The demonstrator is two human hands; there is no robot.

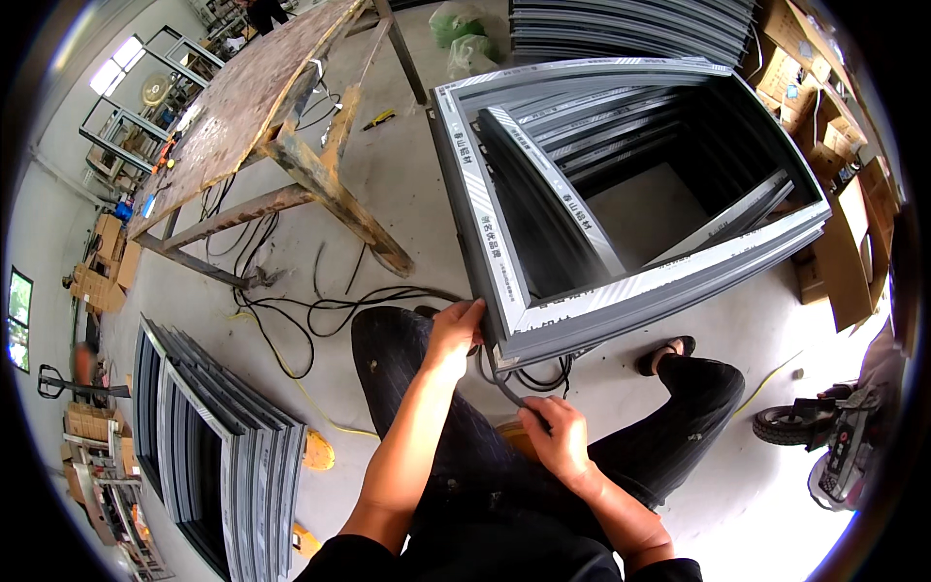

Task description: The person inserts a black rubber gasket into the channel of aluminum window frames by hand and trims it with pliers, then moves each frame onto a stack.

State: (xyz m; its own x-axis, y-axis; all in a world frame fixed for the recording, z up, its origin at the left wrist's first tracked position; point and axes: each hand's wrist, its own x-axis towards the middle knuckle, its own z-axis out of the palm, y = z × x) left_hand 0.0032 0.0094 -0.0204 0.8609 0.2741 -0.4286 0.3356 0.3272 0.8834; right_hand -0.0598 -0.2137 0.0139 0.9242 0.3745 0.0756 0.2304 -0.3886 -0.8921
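Note:
A stack of grey metal window frames (621, 291) with white-striped protective film lies in front of me. At the near left corner of the top frame, my left hand (454, 338) is closed with its thumb against the frame's side; its fingertips are partly hidden. My right hand (557, 435) is closed around a thin dark rubber strip (506, 388), just below that corner. From the right hand the strip runs up to the corner, near the left fingers. Inside the top frame's opening, a narrow film-covered bar (558, 189) lies at a slant.
More grey frames (262, 485) stand stacked at the left, beside yellow supports (318, 451). Black cables (335, 306) trail over the floor. A worn workbench (262, 87) stands at the far left. Cardboard boxes (844, 242) and a small wheeled vehicle (839, 432) are on the right.

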